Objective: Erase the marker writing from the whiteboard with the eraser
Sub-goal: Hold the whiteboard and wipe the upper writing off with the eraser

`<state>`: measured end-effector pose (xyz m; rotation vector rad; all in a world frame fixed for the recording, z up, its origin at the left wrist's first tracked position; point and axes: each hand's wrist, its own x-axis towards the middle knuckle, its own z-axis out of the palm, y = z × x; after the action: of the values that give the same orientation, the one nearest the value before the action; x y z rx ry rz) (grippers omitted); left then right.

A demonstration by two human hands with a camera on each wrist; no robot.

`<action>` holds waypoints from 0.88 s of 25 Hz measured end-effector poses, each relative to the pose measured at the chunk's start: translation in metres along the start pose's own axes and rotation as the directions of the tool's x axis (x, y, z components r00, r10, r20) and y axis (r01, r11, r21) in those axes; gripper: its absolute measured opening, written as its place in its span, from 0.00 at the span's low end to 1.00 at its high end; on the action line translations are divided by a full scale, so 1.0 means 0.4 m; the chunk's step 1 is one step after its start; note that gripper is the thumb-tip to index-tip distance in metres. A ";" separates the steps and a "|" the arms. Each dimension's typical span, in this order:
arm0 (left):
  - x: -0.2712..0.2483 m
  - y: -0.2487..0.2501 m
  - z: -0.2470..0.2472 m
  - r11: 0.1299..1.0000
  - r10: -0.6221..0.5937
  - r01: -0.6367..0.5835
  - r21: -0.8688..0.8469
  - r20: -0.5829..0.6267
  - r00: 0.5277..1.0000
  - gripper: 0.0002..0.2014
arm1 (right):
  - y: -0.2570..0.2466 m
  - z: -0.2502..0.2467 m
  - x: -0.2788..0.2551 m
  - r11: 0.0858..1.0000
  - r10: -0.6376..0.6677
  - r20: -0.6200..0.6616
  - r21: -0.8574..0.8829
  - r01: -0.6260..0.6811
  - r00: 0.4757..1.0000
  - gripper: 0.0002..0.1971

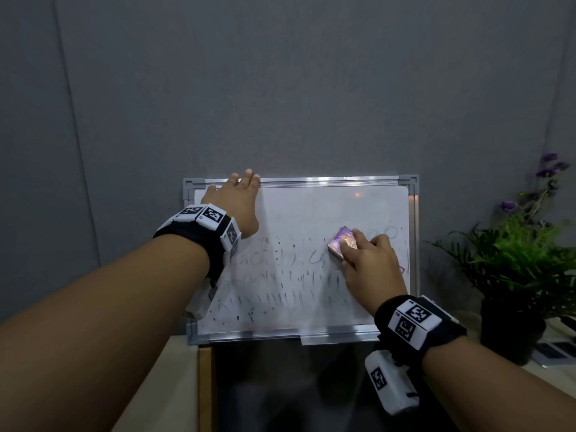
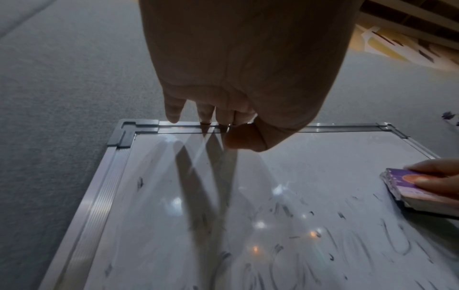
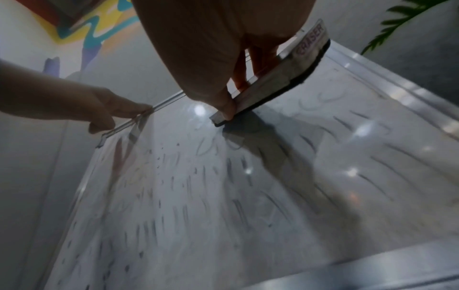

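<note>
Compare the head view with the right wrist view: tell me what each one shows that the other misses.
Only the head view shows the potted plant, the purple flowers and both wrist bands.

Only the right wrist view shows the word printed on the eraser's side and its dark felt against the board.

Both show the whiteboard with smeared marker streaks, the left hand on its top edge, and the right hand gripping the eraser.

A grey felt-like wall fills the upper part of the head view, from 9 through 12 to 3 o'clock. At 3 o'clock a green leafy plant with purple flowers stands in a dark pot on a pale bench. At 7 o'clock lies a light wooden surface. The right wrist view shows a colourful mural at 11 o'clock.
</note>
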<state>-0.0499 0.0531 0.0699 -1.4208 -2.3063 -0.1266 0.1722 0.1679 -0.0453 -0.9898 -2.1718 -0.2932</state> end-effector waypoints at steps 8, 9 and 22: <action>0.002 0.003 -0.002 1.000 -0.005 0.005 0.002 0.011 1.000 0.43 | 0.015 -0.016 0.027 1.000 -0.008 0.005 0.011 0.008 1.000 0.15; 0.002 0.002 -0.003 1.000 -0.006 0.006 0.002 0.012 1.000 0.43 | 0.020 -0.013 0.012 1.000 -0.017 0.022 -0.010 0.018 1.000 0.15; -0.001 0.004 -0.005 1.000 -0.007 0.008 -0.008 0.004 1.000 0.43 | 0.044 -0.029 0.009 0.996 0.087 0.025 -0.014 -0.087 0.996 0.17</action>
<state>-0.0477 0.0529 0.0714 -1.4174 -2.3166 -0.1354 0.1894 0.1764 -0.0360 -1.0974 -2.1456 -0.2550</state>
